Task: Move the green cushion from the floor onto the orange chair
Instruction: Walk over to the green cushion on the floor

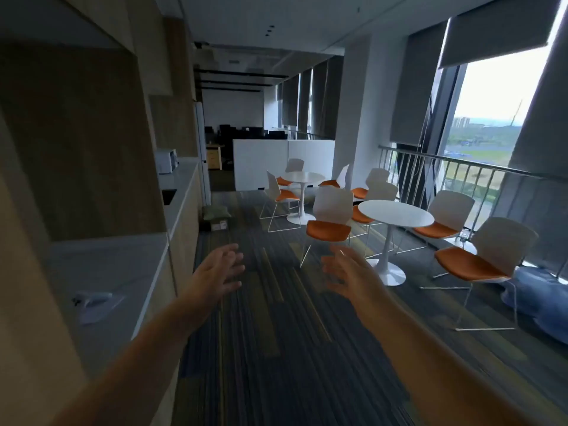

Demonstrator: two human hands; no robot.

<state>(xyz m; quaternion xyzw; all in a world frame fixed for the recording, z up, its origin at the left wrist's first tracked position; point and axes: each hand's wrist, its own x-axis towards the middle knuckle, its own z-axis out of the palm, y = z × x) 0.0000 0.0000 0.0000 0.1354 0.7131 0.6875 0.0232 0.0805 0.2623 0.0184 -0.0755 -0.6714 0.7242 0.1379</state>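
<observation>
The green cushion point(216, 213) lies far ahead by the foot of the counter, resting on a small box on the floor. Several white chairs with orange seats stand around two round tables; the nearest orange chair point(329, 229) faces me at centre right. My left hand point(218, 272) and my right hand point(345, 269) are both stretched out in front of me over the carpet, fingers spread, holding nothing. Both hands are well short of the cushion and of the chair.
A long counter point(123, 272) with a microwave point(166, 161) and a sink runs along the left wall. Two white round tables point(396, 213) stand at the right, with a railing and windows behind. A blue beanbag point(541, 302) lies at the far right. Striped carpet stretches ahead.
</observation>
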